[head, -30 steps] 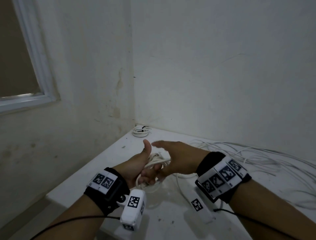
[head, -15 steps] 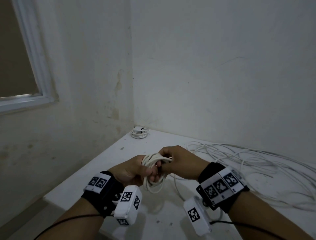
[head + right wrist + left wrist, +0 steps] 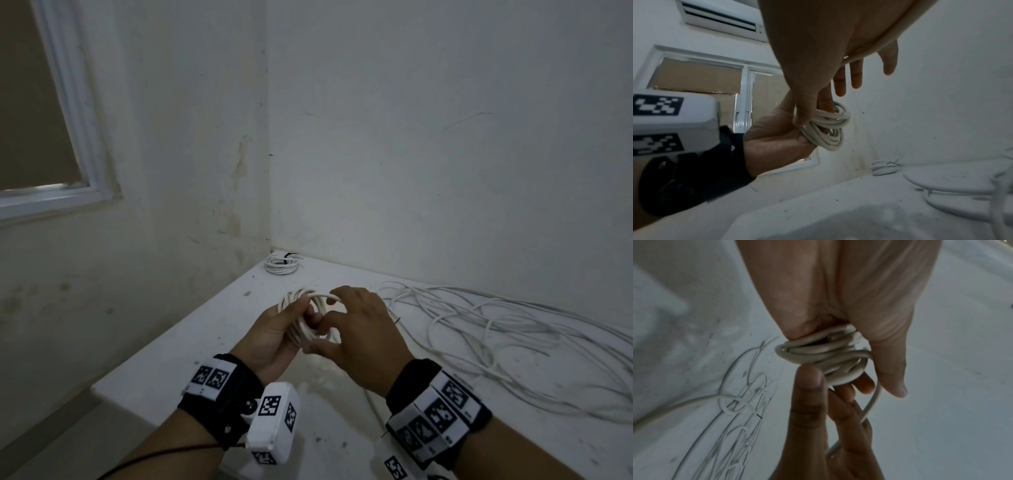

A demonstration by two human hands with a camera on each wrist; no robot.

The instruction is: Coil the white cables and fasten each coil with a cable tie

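A coil of white cable (image 3: 299, 335) is held above the white table (image 3: 191, 346). My left hand (image 3: 306, 313) grips it from the left, fingers and thumb curled round its turns (image 3: 826, 356). My right hand (image 3: 325, 325) reaches across from the right and pinches the coil (image 3: 828, 128) between thumb and forefinger; its other fingers are spread straight. The cable's free length drops from the coil toward the table. A finished coil (image 3: 281, 266) with a black tie lies in the far corner.
Several loose white cables (image 3: 496, 325) sprawl over the right half of the table. A thin black strip (image 3: 396, 321) lies near them. Walls close off the back and left; a window (image 3: 51, 137) is at the left. The table's near left edge is close to my left wrist.
A second ago my right hand was open beside the left fist. It has since taken hold of the coil, and both hands have lifted and turned it with one more loop on top.
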